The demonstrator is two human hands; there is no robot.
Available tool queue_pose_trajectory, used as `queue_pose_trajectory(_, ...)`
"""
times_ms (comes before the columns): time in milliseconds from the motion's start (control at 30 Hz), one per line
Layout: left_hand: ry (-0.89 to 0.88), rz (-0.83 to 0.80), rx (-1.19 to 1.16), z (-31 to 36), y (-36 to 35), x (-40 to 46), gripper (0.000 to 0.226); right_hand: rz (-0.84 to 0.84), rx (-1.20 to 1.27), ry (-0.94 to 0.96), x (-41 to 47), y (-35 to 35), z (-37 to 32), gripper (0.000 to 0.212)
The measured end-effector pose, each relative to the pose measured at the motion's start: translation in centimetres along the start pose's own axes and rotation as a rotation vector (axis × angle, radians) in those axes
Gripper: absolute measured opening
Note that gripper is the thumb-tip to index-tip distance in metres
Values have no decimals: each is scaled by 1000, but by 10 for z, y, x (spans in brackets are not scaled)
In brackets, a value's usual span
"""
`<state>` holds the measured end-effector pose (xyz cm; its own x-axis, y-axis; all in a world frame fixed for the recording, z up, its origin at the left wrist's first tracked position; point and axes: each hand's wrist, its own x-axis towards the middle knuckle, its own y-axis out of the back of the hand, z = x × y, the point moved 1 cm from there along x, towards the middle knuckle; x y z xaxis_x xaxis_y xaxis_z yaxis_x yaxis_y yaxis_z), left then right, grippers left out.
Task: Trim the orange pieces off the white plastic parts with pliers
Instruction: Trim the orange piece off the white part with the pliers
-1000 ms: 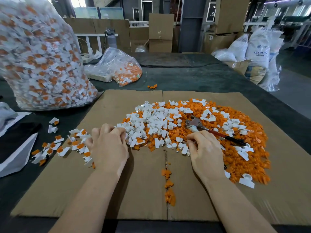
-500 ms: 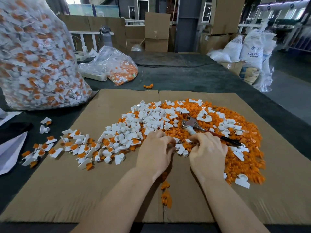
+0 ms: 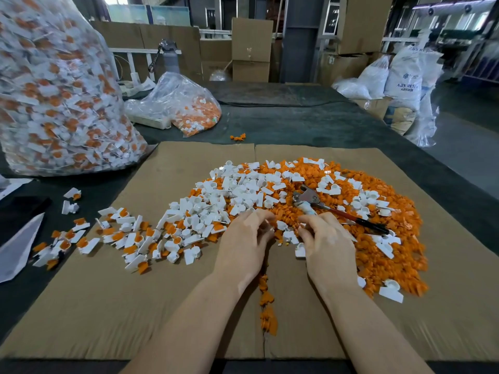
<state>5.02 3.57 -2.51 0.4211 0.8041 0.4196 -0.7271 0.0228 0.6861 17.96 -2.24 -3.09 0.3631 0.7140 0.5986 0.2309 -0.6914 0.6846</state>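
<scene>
Both my hands have closed in together: left hand (image 3: 244, 242) and right hand (image 3: 325, 244) grips curl over white plastic parts (image 3: 287, 233); whether either holds one, I cannot tell. Pliers (image 3: 337, 211) lie just beyond my right fingers, needing pickup next

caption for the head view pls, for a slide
Both hands sort white parts beside pliers on orange trimmings.

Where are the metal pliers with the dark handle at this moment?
In the head view, the metal pliers with the dark handle lie on the orange scrap pile, right of centre, just beyond the right hand.
</scene>
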Motion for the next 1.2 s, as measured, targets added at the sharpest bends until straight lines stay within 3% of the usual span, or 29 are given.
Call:
queue_pose_trajectory(133,-20,-53,-61,2,2,-1,38,41,10,75,-1,2,-2,18)
queue_pose_trajectory(433,69,18,-133,0,4,-2,16,61,163,102,-2,9,-8,4)
queue_pose_trajectory(667,75,26,-113,0,6,-2,33,-93,183,192,-8,11,-12,7)
queue_pose_trajectory(800,106,16,-131,-1,5,-2,28,-77,181,101,-5,5,-8,6)
queue_pose_trajectory(933,140,40,-166,-1,5,-3,16,-54,216,126,-5,6,-9,7)
queue_pose_trajectory(1200,128,83,-229,0,7,-5,17,-15,192,202,-3,10,-10,14)
